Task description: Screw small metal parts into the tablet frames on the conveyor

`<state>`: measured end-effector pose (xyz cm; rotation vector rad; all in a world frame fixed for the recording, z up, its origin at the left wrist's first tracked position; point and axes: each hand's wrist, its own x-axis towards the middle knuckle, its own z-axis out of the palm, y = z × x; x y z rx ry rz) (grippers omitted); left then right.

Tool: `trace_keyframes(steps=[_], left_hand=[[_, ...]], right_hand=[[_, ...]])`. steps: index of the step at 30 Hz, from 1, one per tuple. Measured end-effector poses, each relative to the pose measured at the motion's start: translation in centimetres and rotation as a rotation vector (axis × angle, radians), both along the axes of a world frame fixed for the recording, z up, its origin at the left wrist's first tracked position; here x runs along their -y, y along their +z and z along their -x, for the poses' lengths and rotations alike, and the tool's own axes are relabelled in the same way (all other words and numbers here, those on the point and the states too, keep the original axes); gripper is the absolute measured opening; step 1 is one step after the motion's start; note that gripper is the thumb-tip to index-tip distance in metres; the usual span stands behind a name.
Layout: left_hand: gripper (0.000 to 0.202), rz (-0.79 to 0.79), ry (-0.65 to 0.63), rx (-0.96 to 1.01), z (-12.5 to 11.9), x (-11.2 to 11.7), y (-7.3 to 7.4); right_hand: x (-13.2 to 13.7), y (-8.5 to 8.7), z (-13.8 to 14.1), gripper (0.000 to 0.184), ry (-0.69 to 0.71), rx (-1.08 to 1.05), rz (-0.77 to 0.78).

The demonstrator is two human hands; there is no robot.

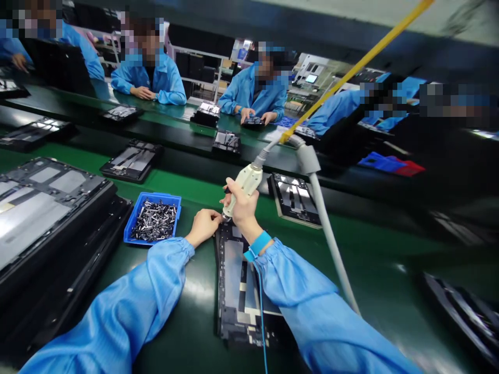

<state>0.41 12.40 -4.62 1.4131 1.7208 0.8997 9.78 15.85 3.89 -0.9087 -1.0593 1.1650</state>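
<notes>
Head view: the right hand (240, 206) grips a white electric screwdriver (242, 189), its bit at the top edge of a black tablet frame (234, 280) on the green bench (183, 332). The left hand (202, 227), loosely open with fingers lightly curled, rests at that edge, just beside a blue bin (153, 196) of small metal parts (154, 221). A blue wrist strap (259, 245) circles the right wrist.

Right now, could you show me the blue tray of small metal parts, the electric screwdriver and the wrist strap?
Blue tray (153, 196): head view, on its far rim.
Electric screwdriver (245, 183): head view, on its pale body.
Wrist strap (260, 245): head view, on the blue band.
</notes>
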Motion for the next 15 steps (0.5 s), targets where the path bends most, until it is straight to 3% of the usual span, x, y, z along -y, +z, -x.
trace_keyframes(steps=[3, 7, 9, 11, 13, 15], left_hand=[[0.017, -0.029, 0.002, -0.051, 0.4, -0.4, 0.2], [0.021, -0.125, 0.025, -0.147, 0.2, 0.7, 1.3], [0.028, -0.261, -0.047, -0.237, -0.8, 3.7, 1.6], [0.033, -0.462, -0.273, -0.387, -2.3, 8.5, 1.3], [0.047, -0.591, -0.566, -0.562, -3.9, 13.8, 0.1], [0.061, -0.664, -0.663, -0.767, -5.2, 17.8, -1.5]], right_hand=[[1.8, 2.6, -2.2, 0.031, -0.066, -0.149, -0.059], [5.6, 6.9, -8.1, 0.030, -0.070, -0.154, -0.126], [7.6, 8.5, -11.6, 0.032, -0.077, -0.122, -0.128], [9.4, 9.1, -15.1, 0.032, -0.110, -0.107, -0.135], [11.1, 8.6, -18.1, 0.032, -0.175, -0.117, -0.150], [12.3, 7.2, -20.4, 0.032, -0.253, -0.147, -0.155]])
